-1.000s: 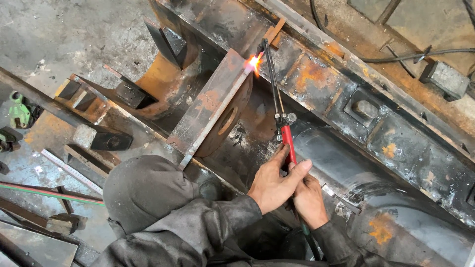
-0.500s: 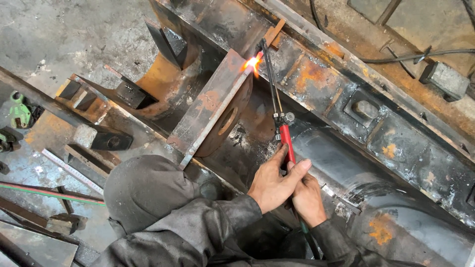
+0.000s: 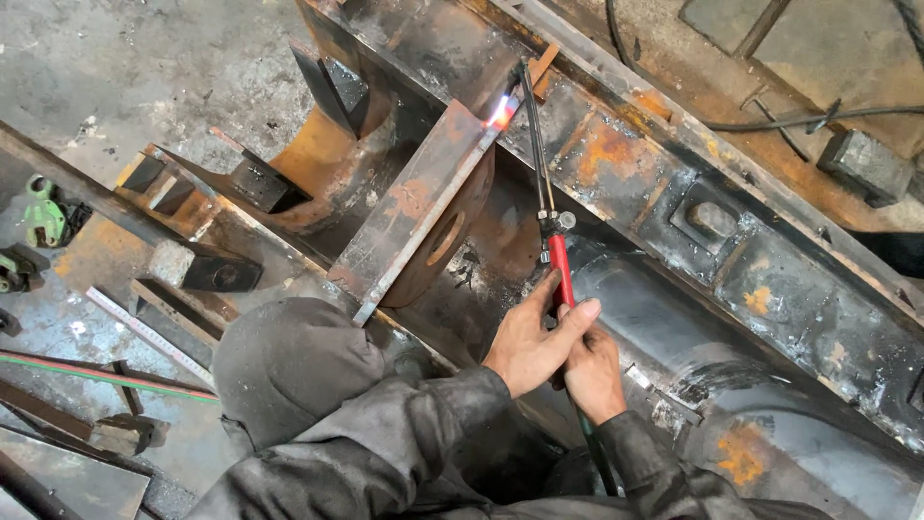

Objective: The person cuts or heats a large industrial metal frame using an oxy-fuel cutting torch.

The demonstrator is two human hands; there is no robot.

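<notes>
both hands grip the red handle of a cutting torch [image 3: 558,265]: the left hand [image 3: 531,339] wraps it higher up, the right hand [image 3: 594,374] just below, touching. beyond the grip, its flame [image 3: 500,114] meets a rusty steel plate [image 3: 416,207].

Even, soft daylight and a sharp picture, with soft shadows and white glare at the torch flame [image 3: 499,116].

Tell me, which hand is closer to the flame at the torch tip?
Left. The left hand grips the red torch handle higher up, toward the flame. The right hand holds lower on the handle, farther back.
</notes>
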